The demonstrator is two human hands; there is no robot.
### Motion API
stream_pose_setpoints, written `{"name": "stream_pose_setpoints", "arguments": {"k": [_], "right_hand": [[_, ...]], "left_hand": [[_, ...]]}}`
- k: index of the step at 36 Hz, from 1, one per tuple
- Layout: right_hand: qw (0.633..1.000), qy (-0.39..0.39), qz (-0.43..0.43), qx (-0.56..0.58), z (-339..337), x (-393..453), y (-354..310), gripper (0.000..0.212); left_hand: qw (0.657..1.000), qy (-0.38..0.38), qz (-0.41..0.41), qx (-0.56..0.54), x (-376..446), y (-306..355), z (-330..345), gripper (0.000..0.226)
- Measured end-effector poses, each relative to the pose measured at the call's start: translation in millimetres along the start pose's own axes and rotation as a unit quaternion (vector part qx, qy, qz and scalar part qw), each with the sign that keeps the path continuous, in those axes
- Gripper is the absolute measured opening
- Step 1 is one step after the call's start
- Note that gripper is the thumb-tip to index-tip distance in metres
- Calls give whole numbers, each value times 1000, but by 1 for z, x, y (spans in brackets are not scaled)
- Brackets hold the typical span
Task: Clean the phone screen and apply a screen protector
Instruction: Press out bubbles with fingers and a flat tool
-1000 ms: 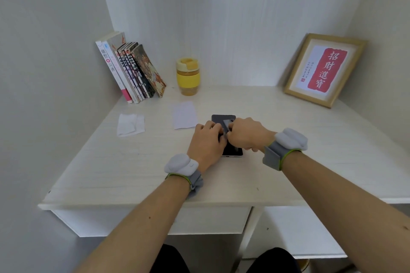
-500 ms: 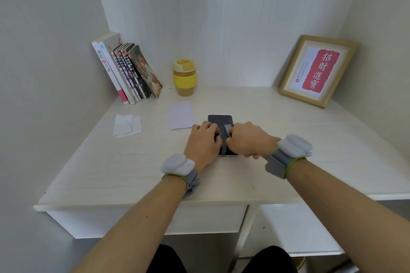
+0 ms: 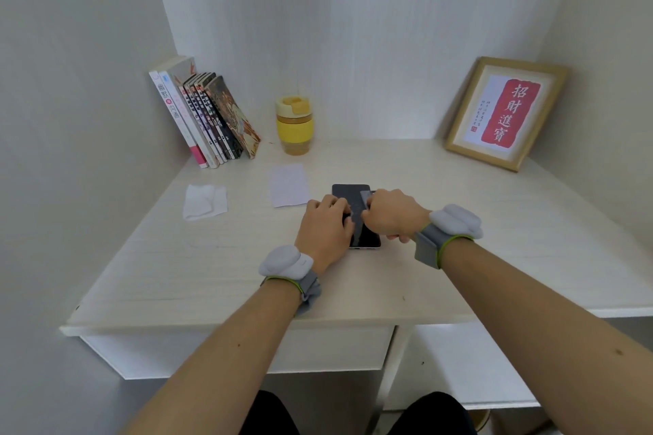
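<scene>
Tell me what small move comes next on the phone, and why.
Probably draw the small grey piece in the right hand down the phone toward its near end, while the left hand steadies it: the piece sits near the far end, so most of the screen lies ahead.

Soft, even daylight — faint shadows, slight overall blur, wide-angle bending at the edges.

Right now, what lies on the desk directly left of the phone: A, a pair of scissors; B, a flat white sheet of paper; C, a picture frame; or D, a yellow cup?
B: a flat white sheet lies on the desk just left of the phone; the yellow cup stands further back.
</scene>
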State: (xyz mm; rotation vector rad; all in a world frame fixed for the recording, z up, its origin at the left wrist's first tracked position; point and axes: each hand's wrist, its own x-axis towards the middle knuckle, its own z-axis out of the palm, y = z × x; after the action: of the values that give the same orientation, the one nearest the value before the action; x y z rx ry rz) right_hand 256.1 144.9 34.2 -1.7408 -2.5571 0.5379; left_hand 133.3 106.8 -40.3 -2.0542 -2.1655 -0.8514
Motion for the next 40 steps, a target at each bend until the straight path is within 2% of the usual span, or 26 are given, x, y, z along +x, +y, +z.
{"name": "stream_pose_setpoints", "arguments": {"k": [11,23,33,37,40], "right_hand": [[999,-46,-8,-22,-4,-12,2,21],[1000,13,4,2,0,17,-3,15],[1000,-8,-13,25,-2,12,20,36],[997,-39,-5,63,-13,11,26,48],[998,-38,-11,40,-23,10,29,54]], "left_hand": [[1000,-2,-3,-3,2,-1,3,20],[1000,2,10,-1,0,-1,0,22],[1000,-16,-6,-12,0,1,-5,23],[999,-25,-14,-27,-1,3,-8,24],[998,-40,-26,-45,-1,3,-9,25]]}}
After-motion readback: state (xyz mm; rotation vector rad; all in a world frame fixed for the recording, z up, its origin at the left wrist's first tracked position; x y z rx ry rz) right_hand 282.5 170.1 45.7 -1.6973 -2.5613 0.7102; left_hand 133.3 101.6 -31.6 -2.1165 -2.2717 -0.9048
